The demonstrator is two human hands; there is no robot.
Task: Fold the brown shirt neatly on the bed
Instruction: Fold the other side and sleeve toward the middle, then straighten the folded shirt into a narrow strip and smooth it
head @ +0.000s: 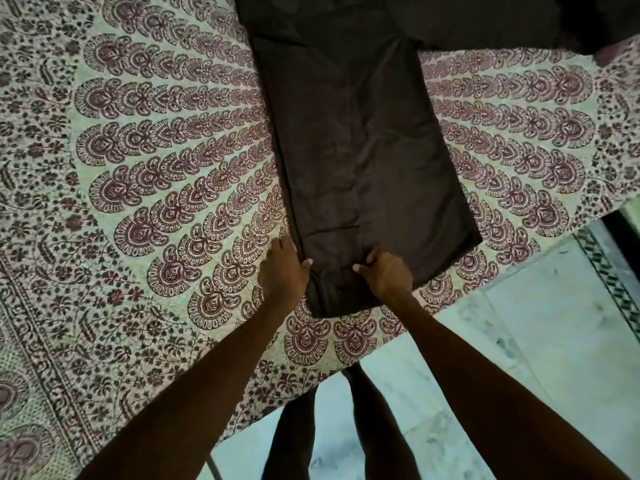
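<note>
The brown shirt (360, 140) lies flat on the patterned bedspread (156, 174) as a long dark panel running away from me. One sleeve spreads out to the right at the top. Its near hem reaches close to the bed's edge. My left hand (284, 268) rests at the left near edge of the shirt, thumb on the fabric and fingers hidden beneath or beside it. My right hand (384, 271) pinches a small fold of the cloth at the hem, fingers curled shut on it.
The bed edge runs diagonally from lower left to upper right. Beyond it is a pale marble floor (485, 341) with a dark patterned border (613, 278). My legs (332, 427) stand against the bed edge.
</note>
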